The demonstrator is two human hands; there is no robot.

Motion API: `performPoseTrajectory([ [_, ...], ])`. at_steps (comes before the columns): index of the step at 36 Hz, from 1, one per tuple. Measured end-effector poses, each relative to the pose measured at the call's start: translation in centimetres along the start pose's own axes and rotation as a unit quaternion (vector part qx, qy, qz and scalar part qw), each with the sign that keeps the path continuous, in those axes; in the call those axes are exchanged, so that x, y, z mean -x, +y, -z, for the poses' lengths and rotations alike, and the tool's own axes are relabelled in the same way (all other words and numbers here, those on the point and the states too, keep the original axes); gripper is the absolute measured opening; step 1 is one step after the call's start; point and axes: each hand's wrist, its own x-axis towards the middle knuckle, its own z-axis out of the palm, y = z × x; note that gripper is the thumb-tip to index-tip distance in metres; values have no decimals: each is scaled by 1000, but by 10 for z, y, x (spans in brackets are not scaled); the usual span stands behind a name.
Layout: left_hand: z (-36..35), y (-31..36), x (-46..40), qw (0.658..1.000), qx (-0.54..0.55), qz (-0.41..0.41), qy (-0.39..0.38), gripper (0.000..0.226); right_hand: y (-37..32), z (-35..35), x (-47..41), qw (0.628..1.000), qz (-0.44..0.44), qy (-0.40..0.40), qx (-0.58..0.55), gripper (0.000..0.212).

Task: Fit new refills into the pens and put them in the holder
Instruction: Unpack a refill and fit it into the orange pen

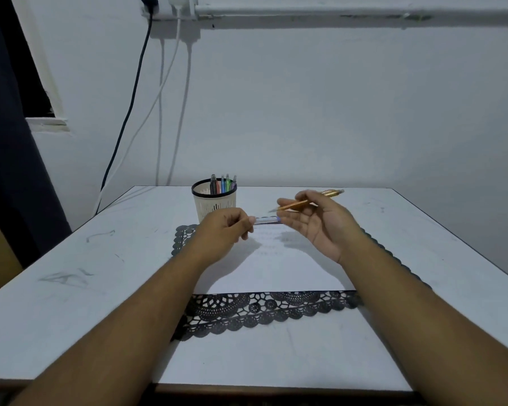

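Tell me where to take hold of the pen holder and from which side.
Grip the pen holder round its slatted wall below the black rim, coming from the left. It stands upright, pens stick out of its top, and the left hand hovers in front of it, so the top and front look poorer approaches.

My left hand (226,227) hiding one end of a blurred clear tube (266,220), holder (214,202) base behind it, pens (223,184) too small to count.

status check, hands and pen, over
Right hand holds orange pen. Left hand pinches clear tube. Holder behind, pens in it. Nothing in the way.
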Motion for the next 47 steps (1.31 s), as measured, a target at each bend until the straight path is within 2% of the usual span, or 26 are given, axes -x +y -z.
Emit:
performPoseTrajectory([
  [2, 7, -8, -2, 999, -31, 21, 4, 30, -6, 13, -4, 999, 31, 40, 15, 18],
  [6, 9, -20, -3, 994, -95, 56, -6, 29, -9, 39, -6, 976, 64, 95, 185, 18],
  [10, 4, -23, -2, 982, -173, 72, -28, 27, 0, 46, -5, 971, 30, 65, 229, 18],
  [15, -6, -17, 3, 968, -239, 54, -57, 24, 17, 39, -4, 969, 8, 15, 246, 22],
  [21, -9, -15, 3, 950, -300, 36, -77, 24, 28, 34, -2, 949, -12, -19, 314, 20],
  [31, -10, -15, 2, 940, -327, 37, -89, 33, 29, 32, 4, 932, 22, 7, 361, 19],
  [47, -11, -14, 3, 940, -328, 38, -90, 36, 29, 34, 1, 924, 17, 13, 383, 18],
])
